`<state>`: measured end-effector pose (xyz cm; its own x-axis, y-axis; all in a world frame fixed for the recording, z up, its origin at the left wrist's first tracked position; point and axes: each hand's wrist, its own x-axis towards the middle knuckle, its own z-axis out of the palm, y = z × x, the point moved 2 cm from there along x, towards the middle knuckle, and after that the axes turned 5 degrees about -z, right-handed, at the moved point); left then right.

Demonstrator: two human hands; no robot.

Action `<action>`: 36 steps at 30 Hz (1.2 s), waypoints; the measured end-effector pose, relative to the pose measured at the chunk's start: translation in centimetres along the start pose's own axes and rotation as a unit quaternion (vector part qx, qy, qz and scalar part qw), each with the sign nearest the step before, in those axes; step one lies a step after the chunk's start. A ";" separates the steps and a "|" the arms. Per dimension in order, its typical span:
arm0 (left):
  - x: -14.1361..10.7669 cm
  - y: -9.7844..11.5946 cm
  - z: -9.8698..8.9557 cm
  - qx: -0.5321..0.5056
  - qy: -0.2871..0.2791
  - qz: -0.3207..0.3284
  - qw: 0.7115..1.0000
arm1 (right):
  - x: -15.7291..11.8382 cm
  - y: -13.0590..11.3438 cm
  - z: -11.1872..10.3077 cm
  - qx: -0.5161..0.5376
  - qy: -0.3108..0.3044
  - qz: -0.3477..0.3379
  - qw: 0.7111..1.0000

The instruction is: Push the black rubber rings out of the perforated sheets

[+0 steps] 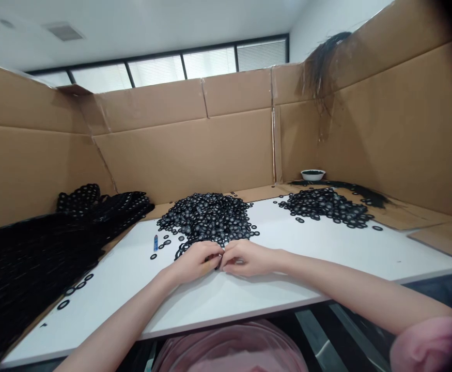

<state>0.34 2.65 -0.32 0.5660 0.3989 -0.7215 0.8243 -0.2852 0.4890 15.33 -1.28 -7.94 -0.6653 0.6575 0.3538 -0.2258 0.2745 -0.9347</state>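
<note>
My left hand (198,260) and my right hand (245,257) meet over the white board, fingertips together. Both have their fingers curled in a pinch. Something small and dark shows between the fingertips, but I cannot make out what it is. Just behind them rises a large heap of black rings (210,214). A few linked-looking black rings (179,251) lie beside my left hand, partly hidden by it.
A second heap of black rings (322,206) lies to the right. Black ring strands (35,258) fill the left side. A small blue tube (156,243) lies left of the main heap. A white bowl (313,176) stands at the back right. Cardboard walls (187,155) enclose the white board (287,237).
</note>
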 end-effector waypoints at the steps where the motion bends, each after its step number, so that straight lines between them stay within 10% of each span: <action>1: 0.0 0.1 0.0 0.000 -0.001 0.000 1.000 | 0.0 0.0 0.0 0.001 0.002 -0.001 1.000; 36: 0.0 0.2 -0.1 -0.001 0.001 0.001 1.000 | -0.2 0.5 0.3 -0.005 -0.005 -0.004 1.000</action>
<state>0.52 2.63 -0.13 0.5670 0.4001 -0.7200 0.8236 -0.2844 0.4907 15.15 -1.47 -8.45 -0.6708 0.6483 0.3603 -0.2237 0.2863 -0.9317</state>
